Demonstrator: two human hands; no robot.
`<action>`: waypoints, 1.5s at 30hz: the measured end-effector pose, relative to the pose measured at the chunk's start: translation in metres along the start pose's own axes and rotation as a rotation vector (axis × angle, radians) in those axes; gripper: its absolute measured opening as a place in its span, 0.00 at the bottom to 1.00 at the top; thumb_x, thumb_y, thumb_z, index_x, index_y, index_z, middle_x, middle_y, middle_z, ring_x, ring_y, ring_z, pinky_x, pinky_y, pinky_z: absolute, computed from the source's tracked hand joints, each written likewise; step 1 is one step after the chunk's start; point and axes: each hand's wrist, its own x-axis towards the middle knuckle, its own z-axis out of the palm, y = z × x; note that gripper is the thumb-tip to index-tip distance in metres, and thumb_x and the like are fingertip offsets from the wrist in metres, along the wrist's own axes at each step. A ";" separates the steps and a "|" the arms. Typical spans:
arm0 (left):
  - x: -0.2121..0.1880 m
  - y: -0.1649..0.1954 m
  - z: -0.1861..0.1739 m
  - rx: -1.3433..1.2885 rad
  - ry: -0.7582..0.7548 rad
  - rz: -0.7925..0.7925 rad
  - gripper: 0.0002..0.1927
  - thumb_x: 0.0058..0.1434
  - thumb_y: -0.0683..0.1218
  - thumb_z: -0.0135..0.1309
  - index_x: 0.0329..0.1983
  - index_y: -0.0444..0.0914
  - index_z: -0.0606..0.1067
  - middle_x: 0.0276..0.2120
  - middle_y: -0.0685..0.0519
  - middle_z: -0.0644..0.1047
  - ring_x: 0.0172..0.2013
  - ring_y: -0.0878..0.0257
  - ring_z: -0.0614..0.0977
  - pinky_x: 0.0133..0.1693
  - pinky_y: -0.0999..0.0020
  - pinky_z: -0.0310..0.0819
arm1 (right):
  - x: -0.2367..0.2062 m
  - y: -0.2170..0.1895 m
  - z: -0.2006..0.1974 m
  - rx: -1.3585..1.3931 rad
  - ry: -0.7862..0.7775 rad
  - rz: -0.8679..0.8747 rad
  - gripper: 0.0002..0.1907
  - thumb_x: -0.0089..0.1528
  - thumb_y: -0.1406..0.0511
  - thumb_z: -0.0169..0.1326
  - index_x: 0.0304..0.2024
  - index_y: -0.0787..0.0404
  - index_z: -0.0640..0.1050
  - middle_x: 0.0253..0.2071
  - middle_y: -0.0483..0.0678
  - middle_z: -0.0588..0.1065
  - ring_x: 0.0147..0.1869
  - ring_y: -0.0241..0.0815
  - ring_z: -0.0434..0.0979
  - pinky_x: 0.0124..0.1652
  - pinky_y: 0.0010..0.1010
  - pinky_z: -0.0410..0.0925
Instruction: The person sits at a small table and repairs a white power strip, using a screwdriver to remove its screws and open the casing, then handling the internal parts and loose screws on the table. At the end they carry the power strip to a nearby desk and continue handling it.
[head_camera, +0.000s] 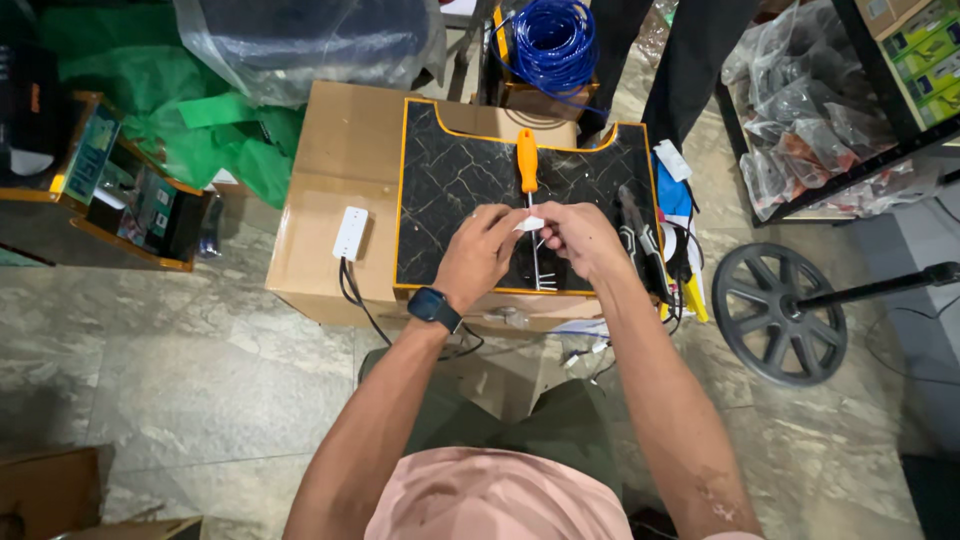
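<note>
left hand (478, 252): ours, black smartwatch (434, 306) on the wrist, fingers pinched on the left edge of a small white piece of paper or tape (529, 223).
right hand (578, 238): fingers pinched on the right edge of the same white piece; both hands nearly touching over it.
white piece: held just above the board, right at the shaft of the screwdriver; we can't tell whether it wraps the shaft or only sits in front.
screwdriver: orange plastic-handled screwdriver with a steel shaft (527, 160), lying on the board, handle pointing away from us, shaft running under the hands.
board: black marble-pattern slab with orange trim (450, 180), resting on a brown cardboard box (335, 150).
small parts: a few thin metal pins or screws (545, 280) on the board near its front edge, just below the hands.
left of board: white rectangular adapter with a black cable (350, 232) on the box top.
right of board: black hand tool (635, 235) along the edge, tangled cables beside it.
farther out: coil of blue wire (555, 40) behind the box, black spoked wheel (778, 312) on the tiled floor (180, 360) to the right, green plastic sheeting (190, 120) to the left.
</note>
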 end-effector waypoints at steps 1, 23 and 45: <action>0.000 0.000 0.000 0.047 -0.019 -0.020 0.17 0.61 0.37 0.57 0.54 0.38 0.75 0.42 0.45 0.75 0.44 0.45 0.78 0.45 0.54 0.73 | -0.001 0.000 0.000 0.001 -0.005 0.023 0.10 0.61 0.62 0.60 0.27 0.60 0.77 0.24 0.39 0.70 0.24 0.29 0.63 0.24 0.22 0.55; -0.003 -0.041 0.016 -0.398 0.044 -0.500 0.11 0.71 0.43 0.48 0.52 0.32 0.74 0.36 0.48 0.80 0.31 0.64 0.82 0.36 0.69 0.77 | -0.034 0.006 0.040 -0.544 0.184 -1.088 0.05 0.64 0.75 0.57 0.43 0.66 0.80 0.37 0.51 0.79 0.38 0.41 0.82 0.40 0.28 0.73; 0.000 -0.041 0.016 -0.332 0.007 -0.468 0.12 0.70 0.42 0.48 0.52 0.31 0.74 0.38 0.44 0.80 0.33 0.58 0.83 0.37 0.65 0.77 | -0.002 0.017 0.043 -0.472 0.278 -0.933 0.16 0.51 0.74 0.69 0.40 0.64 0.79 0.39 0.47 0.71 0.39 0.41 0.72 0.40 0.30 0.68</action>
